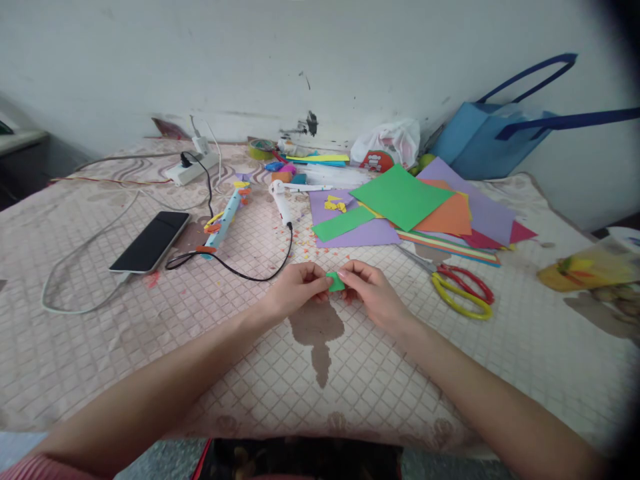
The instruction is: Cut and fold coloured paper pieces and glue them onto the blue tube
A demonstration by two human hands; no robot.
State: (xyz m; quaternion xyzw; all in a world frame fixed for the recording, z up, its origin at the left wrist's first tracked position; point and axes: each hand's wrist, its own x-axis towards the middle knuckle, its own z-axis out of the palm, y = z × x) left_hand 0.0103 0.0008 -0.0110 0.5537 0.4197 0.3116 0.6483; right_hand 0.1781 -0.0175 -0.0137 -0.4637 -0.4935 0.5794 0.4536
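Observation:
A small piece of green paper [336,282] is pinched between my two hands, above the middle of the table near the front. My left hand [299,287] closes thumb and fingers on its left side. From the other side my right hand [369,288] grips it the same way. The fingers cover its edges, so its full shape is hidden. Beyond the hands lie tiny orange and red paper scraps and a white glue gun [281,203] with a black cord. Right of my right hand rest scissors [463,290] with red and yellow handles.
Coloured sheets, a green one [403,197] on top, are piled at the back right. A light blue strip with paper pieces [225,217] and a phone [150,241] on a cable lie left. A power strip [193,170], blue bag [493,137] and plastic cup [590,263] stand around the edges.

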